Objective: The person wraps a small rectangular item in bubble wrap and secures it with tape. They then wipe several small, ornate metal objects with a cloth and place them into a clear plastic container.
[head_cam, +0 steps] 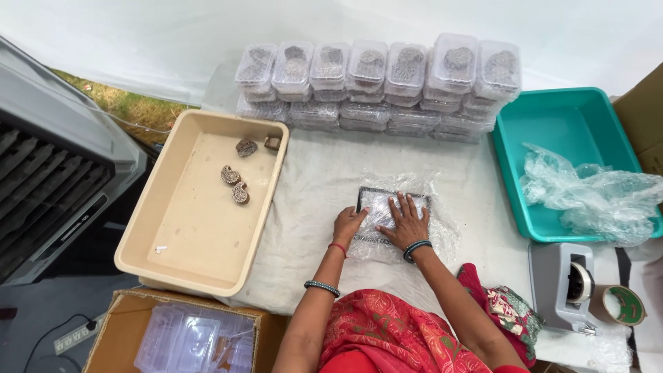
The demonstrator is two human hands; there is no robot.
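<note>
Fingers of both hands lie spread and flat, gripping nothing — my right hand (407,222) presses the top of a dark-edged flat box (392,214) at the centre of the frame, my left hand (349,224) pushes bubble wrap (442,228) against its left edge. Wrap covers the box loosely; no tape looks to be on it yet, I judge. Stacked clear boxes (376,86) along the top seem already filled. Four carved blocks (238,181) sit in the beige tray (148,228) at left, unpacked — more wrap in the teal tub (552,124), tape dispenser (563,283) lower right
</note>
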